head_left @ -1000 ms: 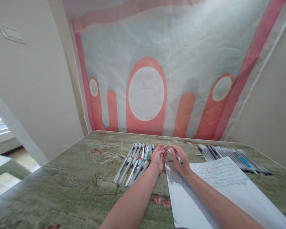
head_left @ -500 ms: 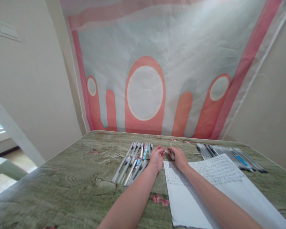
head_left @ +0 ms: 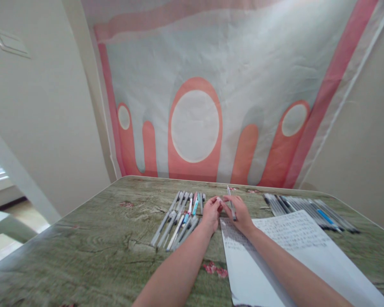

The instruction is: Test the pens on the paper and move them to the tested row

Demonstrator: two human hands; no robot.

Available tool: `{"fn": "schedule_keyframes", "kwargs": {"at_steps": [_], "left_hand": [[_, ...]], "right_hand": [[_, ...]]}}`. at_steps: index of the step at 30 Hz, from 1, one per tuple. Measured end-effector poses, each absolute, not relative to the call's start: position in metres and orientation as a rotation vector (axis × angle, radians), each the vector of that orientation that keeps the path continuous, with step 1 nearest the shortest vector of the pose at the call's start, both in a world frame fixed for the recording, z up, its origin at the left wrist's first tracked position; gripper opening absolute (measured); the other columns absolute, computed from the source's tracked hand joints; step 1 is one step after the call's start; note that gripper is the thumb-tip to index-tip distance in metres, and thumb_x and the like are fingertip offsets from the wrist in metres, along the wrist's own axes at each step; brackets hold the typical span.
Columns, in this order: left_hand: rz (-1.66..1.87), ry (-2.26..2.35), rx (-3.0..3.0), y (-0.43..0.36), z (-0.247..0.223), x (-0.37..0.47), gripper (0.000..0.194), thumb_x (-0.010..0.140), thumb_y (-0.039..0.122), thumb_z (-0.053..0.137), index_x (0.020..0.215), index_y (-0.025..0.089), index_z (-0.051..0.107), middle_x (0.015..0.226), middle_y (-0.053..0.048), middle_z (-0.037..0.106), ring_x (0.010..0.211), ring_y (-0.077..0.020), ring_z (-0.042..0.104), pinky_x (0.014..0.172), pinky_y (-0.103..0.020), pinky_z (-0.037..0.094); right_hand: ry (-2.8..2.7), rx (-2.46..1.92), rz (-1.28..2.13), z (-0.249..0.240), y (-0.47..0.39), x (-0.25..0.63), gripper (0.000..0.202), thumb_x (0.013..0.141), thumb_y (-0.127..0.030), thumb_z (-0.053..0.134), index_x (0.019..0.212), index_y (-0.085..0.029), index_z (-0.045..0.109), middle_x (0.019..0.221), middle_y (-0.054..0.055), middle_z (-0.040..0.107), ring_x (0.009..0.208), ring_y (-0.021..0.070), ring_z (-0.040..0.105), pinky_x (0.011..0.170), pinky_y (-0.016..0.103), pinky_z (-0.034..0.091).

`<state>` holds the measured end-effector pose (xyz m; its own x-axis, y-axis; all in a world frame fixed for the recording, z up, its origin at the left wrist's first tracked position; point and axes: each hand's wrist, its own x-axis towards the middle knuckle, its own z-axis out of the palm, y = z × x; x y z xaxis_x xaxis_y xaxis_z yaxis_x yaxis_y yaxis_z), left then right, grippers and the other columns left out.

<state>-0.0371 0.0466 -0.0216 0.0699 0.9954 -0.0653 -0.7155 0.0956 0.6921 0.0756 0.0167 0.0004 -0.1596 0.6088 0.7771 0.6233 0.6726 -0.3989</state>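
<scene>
My right hand (head_left: 240, 214) is closed with a slim clear pen (head_left: 229, 192) between its fingers, the pen pointing away from me. Its fingertips meet those of my left hand (head_left: 211, 214). The left fingers are pinched on a small whitish piece (head_left: 219, 199), too small to make out. Just left of that hand lie two rows of pens (head_left: 171, 226), mostly clear, with a few white, pink and blue ones. Beneath my right forearm is a white sheet (head_left: 310, 260) with handwriting on its upper part.
Another batch of clear pens (head_left: 307, 207), one of them bright blue (head_left: 328, 216), lies side by side at the right, partly behind the sheet's top edge. The wood-patterned tabletop (head_left: 109, 247) ends at a wall hung with a pink and grey cloth (head_left: 233, 85).
My hands were slightly apart, the left with loosely curled fingers. Now their fingertips meet, and the left pinches a small whitish piece. The pen in my right hand has shifted slightly.
</scene>
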Motion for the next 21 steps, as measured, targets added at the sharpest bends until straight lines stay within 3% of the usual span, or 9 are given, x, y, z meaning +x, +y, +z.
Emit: {"fn": "schedule_keyframes", "kwargs": {"at_steps": [3,9,21], "left_hand": [[1.395,0.609,0.458,0.049,-0.02,-0.041,0.02,0.067,0.011,0.063,0.083,0.015,0.051,0.068,0.0,0.059,0.058,-0.0053,0.055,0.057,-0.015,0.042],[1.412,0.552,0.406,0.053,-0.023,-0.045,0.02,0.067,0.011,0.061,0.083,0.014,0.05,0.069,0.0,0.058,0.058,-0.0059,0.055,0.057,-0.016,0.042],[1.377,0.554,0.468,0.05,-0.023,-0.041,0.025,0.063,0.016,0.066,0.083,0.014,0.051,0.069,0.0,0.059,0.057,-0.0062,0.053,0.058,-0.018,0.04]], "right_hand": [[-1.812,-0.943,0.02,0.005,0.008,0.073,0.03,0.085,-0.025,0.037,0.111,-0.019,0.052,0.092,0.007,0.058,0.087,0.0187,0.051,0.081,0.037,0.04],[-1.874,-0.89,0.03,0.004,-0.003,0.071,0.029,0.086,-0.026,0.036,0.096,-0.019,0.063,0.081,0.007,0.055,0.078,0.0172,0.051,0.071,0.032,0.042],[-1.89,-0.911,0.096,0.007,-0.002,0.069,0.026,0.086,-0.023,0.036,0.09,-0.018,0.061,0.08,0.006,0.055,0.078,0.0163,0.051,0.073,0.031,0.042]]}}
